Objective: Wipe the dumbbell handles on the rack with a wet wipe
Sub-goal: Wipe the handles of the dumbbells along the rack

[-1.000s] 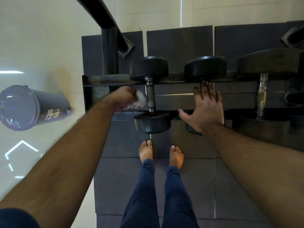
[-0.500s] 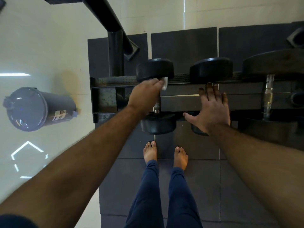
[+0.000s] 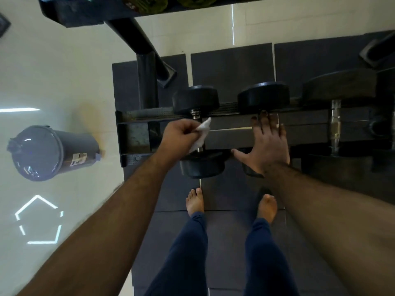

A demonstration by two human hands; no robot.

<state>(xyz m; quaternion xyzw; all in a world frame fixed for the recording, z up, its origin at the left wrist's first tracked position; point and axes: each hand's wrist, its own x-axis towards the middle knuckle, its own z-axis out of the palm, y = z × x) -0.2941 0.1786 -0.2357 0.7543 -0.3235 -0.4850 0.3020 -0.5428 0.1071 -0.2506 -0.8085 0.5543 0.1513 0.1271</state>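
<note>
Now | left hand (image 3: 178, 136) grip pinches wet wipe (image 3: 201, 133) | right hand (image 3: 266, 144) flat, fingers spread | bin (image 3: 53, 152) label unreadable

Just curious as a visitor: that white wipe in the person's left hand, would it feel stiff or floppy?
Probably floppy: the wet wipe hangs crumpled and folded from the left hand, draping against the dumbbell handle. Likely very light too, since a fingertip pinch holds it up.
</note>
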